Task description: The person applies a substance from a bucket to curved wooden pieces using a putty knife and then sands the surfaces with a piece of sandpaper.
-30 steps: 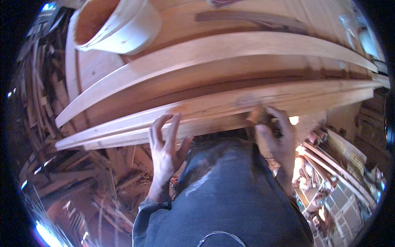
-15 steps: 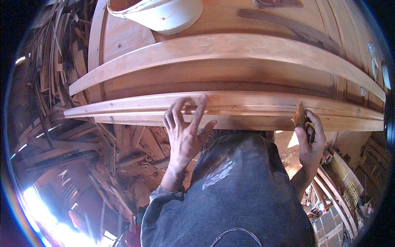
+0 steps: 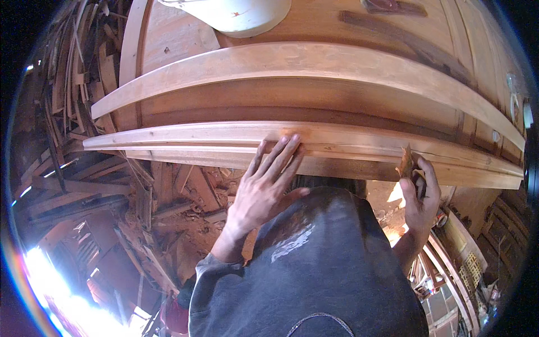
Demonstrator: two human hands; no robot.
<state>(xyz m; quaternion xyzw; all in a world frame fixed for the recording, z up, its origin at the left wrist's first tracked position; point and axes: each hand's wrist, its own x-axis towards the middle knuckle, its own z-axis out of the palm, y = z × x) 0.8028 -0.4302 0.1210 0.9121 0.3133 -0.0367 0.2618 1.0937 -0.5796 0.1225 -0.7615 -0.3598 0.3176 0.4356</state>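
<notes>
A long moulded wooden strip (image 3: 196, 135) runs from side to side in front of me, with grooves along its length. My left hand (image 3: 264, 185) lies on it near the middle, fingers outstretched and fingertips touching the wood. By those fingertips the wood bears an orange-tinted patch (image 3: 289, 132). Farther right, my right hand (image 3: 421, 194) pinches a small brown-orange piece with a ragged edge (image 3: 405, 163) between thumb and fingers. That piece is upright in front of the strip's right part; its exact kind I cannot make out. A thin dark crack shows in the wood near it.
Beyond the strip lies a curved plain board (image 3: 303, 60) on a large panelled wooden surface (image 3: 314, 98). A white bucket (image 3: 247, 17) and a dark wood strip (image 3: 393, 36) rest farther back. Scrap wood (image 3: 84, 62) is piled at the left, with offcuts (image 3: 196, 194) on the floor.
My left hand has gone from raised, curled fingers to lying outstretched on the strip, slightly to the right. My right hand keeps its hold and has barely moved. The view has shifted slightly.
</notes>
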